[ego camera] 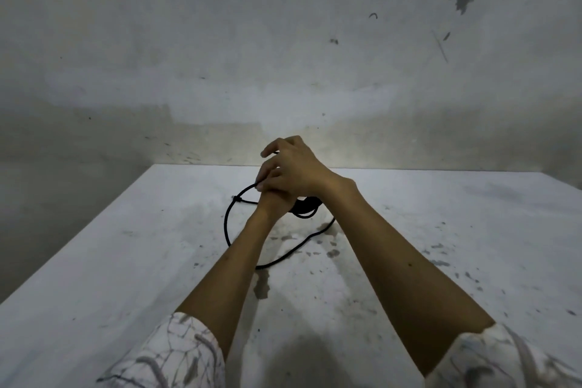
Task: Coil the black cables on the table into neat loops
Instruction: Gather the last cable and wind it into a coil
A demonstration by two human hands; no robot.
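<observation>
Through the head camera I see both forearms reaching from the bottom of the frame toward the middle, where the two hands meet above the white, stained surface [126, 261]. The right hand [299, 173] lies on top, its back toward me, and its fingers [267, 167] are curled narrow around the black cable [227, 224], pinching it where the strand rises at the left edge of the hand. The left hand [274, 201] sits just beneath and is mostly hidden by the right one; I cannot tell how its fingers lie or whether they hold anything. From the pinch the cable sweeps down and left in one wide loop, runs along the surface toward the lower middle of the frame, passes behind the left forearm, and curves back up to the right, where it disappears behind the right wrist. A small knot or tie shows on the strand just left of the hands, and a darker bunch of cable lies on the surface just behind the wrists, right of centre. Patterned white sleeves [176, 353] show at the lower corners. A grey scuffed wall [283, 41] fills the upper half of the frame, with dark marks toward the upper right.
</observation>
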